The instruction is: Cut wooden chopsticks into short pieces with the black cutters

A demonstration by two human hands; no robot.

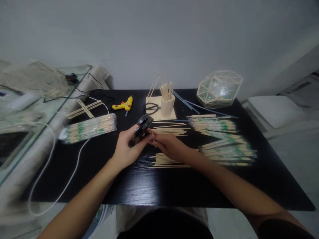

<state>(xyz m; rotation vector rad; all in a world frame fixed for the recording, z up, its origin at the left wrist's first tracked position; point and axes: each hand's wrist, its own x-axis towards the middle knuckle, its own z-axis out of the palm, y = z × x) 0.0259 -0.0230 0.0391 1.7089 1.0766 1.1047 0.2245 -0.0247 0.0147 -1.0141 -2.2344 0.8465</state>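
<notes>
My left hand (pixel 127 146) is closed around a dark, chunky handheld tool (pixel 143 127), whose exact kind I cannot make out. Close against it, the fingertips of my right hand (pixel 168 145) are pinched together by the tool's lower right side. Something tiny and pale may be between them, too small to name. Loose thin wooden sticks (pixel 171 131) lie just beyond my right hand, and another row of sticks (pixel 161 160) lies under and in front of it.
A yellow glue gun (pixel 124 104) lies at the back left, near bagged sticks (pixel 89 128). Behind my hands are black-handled scissors (pixel 151 108) and a wooden stick holder (pixel 167 105). Wrapped bundles (pixel 228 151) and a faceted stick frame (pixel 220 89) stand right. A white cable (pixel 77 166) loops left.
</notes>
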